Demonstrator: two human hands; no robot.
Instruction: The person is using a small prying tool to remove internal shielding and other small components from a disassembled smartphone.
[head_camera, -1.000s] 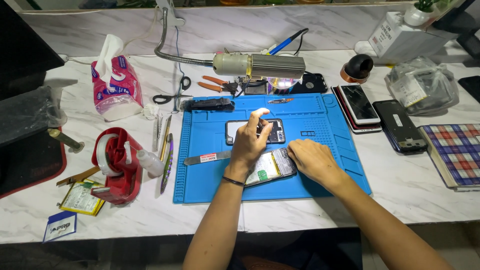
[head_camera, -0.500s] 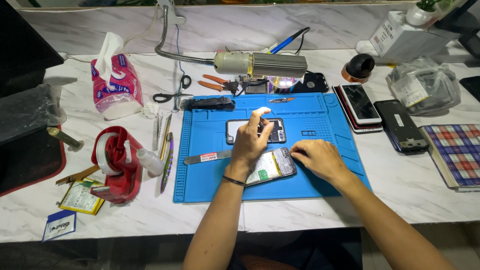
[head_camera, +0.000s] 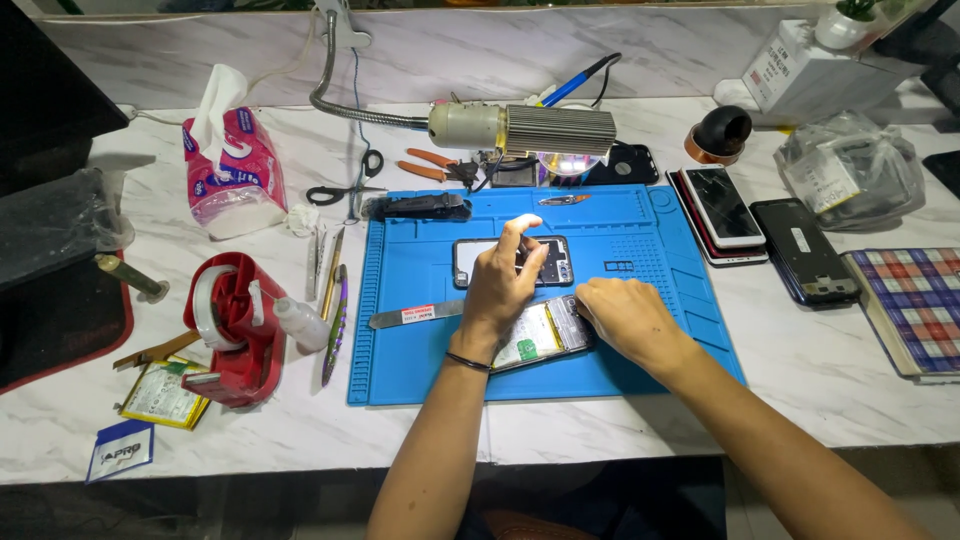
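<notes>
- Lying open on the blue mat (head_camera: 420, 360), the opened phone (head_camera: 545, 332) shows a battery and green label.
- Left hand (head_camera: 503, 283) presses it, forefinger raised.
- Right hand (head_camera: 625, 315) touches its right end; grip unclear.

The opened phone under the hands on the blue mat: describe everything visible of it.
The opened phone with its back cover off lies flat and slightly slanted on the blue silicone work mat, near its front edge. Its exposed inside shows a pale battery with a green patch and a dark upper section. The left hand rests over its left part; the right hand touches its right end.
</notes>
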